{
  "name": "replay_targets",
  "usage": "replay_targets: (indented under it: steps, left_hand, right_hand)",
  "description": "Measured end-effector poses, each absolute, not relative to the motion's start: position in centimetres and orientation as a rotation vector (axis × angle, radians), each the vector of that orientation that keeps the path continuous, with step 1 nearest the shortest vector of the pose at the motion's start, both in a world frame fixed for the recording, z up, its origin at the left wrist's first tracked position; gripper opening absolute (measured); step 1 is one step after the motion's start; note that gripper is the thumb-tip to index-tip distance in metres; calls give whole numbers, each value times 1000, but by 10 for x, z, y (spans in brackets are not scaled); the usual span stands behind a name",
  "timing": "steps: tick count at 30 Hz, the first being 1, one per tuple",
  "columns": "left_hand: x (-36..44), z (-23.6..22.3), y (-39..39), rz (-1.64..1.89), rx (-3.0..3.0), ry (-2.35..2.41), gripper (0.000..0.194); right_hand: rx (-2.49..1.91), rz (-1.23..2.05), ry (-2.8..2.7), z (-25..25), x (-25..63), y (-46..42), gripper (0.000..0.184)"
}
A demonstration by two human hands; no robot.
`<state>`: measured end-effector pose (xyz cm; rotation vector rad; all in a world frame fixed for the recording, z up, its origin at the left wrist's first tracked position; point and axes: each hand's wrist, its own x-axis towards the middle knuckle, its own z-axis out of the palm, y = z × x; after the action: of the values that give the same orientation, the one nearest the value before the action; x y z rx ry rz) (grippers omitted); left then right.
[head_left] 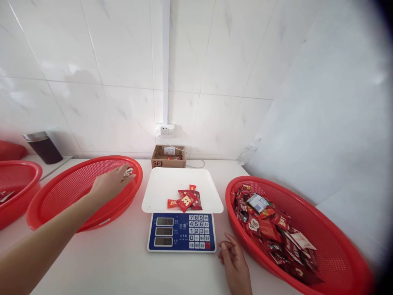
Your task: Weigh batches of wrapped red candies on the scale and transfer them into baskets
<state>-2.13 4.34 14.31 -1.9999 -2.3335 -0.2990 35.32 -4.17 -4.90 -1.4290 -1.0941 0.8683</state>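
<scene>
My left hand (pixel 113 183) reaches over the left red basket (pixel 61 180), near its right rim. A small packet with white and dark print (pixel 127 173) is pinched in its fingers. My right hand (pixel 236 262) is on the white table, its fingers loosely bent and nothing seen in them. It lies between the scale's keypad and the right red basket (pixel 245 241). On the white pan of the digital scale (pixel 182 231) lie several small red packets (pixel 187 199). Many mostly red and dark packets (pixel 270 229) fill part of the right basket.
Behind the scale stands a cardboard box (pixel 168 164) with a few packets inside. Another red basket (pixel 18 196) is at the far left, near a dark jar with a silver lid (pixel 44 147). A tiled wall with a socket (pixel 167 131) closes off the back.
</scene>
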Motion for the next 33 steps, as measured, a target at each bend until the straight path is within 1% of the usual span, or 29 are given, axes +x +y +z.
replay_targets:
  steps: [3, 5, 11, 13, 16, 21, 24, 29, 33]
  left_hand:
    - [-30, 134, 42, -242, -1965, -2238, 55]
    - [-17, 124, 46, -268, -2040, -2154, 55]
    - [91, 100, 57, -565, -2757, -1830, 63]
    - [125, 92, 60, -535, -2885, -1709, 66]
    - [155, 83, 68, -418, -2918, -1635, 71]
    - [164, 81, 89, -388, -2880, -1640, 55]
    - [161, 83, 98, -426, -2837, -1728, 50]
    - [152, 86, 107, -626, -2723, -1856, 28]
    - [127, 103, 111, -823, -2531, -1968, 25]
  right_hand:
    - [-1424, 894, -1084, -48, 352, -41, 53]
    - [-1429, 901, -1064, -46, 351, -41, 55]
    - [-1426, 896, -1017, -43, 350, -42, 56]
    - [-1417, 880, -1014, -43, 350, -43, 57]
    - [-1413, 868, -1016, -43, 349, -43, 58]
    - [-1407, 879, -1038, -43, 349, -42, 56]
    - [-1396, 880, -1046, -43, 350, -42, 56]
    - [-1410, 898, -1045, -43, 351, -42, 58]
    - [-1410, 888, -1044, -44, 351, -43, 56]
